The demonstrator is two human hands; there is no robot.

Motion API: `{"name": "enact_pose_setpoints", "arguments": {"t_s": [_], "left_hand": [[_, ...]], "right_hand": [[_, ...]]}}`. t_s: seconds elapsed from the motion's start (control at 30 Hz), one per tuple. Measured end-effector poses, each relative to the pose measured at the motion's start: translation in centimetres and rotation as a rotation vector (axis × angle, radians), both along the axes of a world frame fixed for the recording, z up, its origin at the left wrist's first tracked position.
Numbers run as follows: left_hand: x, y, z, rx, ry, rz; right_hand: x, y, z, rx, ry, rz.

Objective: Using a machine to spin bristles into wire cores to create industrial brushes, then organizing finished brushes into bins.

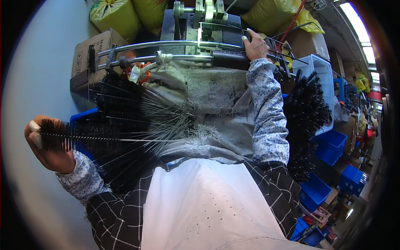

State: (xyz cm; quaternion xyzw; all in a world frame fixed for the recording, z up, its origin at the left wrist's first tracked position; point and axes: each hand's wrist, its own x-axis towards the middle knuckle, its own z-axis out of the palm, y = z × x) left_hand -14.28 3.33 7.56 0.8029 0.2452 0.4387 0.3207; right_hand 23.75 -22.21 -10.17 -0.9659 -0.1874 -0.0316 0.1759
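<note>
My left hand (43,141), with pale coverings on its fingertips, is closed round the bristled end of a black twisted-wire brush (104,138). The brush's bare wire stem lies sideways to the right, over a fan of similar black brushes (121,121) in front of me. At the far right of the machine (204,46), my right hand (256,45) has its fingers bent beside the thin metal rods, just past a dark sleeve (230,59) on the lower rail. What those fingers grip is hidden. A grey cloth (221,91) hangs below the rails, with wire ends gathered near it.
Another heap of black brushes (306,121) is on my right, beside a white crate (318,66). Blue bins (331,146) stand beyond it. At the back left are a cardboard box (100,50) and yellow sacks (116,18). A pale wall (41,75) runs along my left.
</note>
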Motion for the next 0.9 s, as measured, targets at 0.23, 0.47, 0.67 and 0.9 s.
{"name": "enact_pose_setpoints", "arguments": {"t_s": [0.23,0.47,0.67,0.9], "left_hand": [[0.5,0.1,-0.4,-0.152,-0.129,-0.043],[2.6,-0.6,-0.8,-0.166,-0.138,-0.145],[3.2,-0.8,-0.7,-0.184,-0.088,-0.291],[0.5,1.2,-1.6,-0.241,-0.124,-0.262]], "right_hand": [[-3.1,5.6,-0.2,-0.027,-0.055,0.021],[-5.8,9.8,0.8,-0.073,-0.036,0.041],[-5.6,8.7,1.4,-0.065,-0.004,0.091],[-1.8,3.0,0.6,-0.072,0.007,0.071]]}}
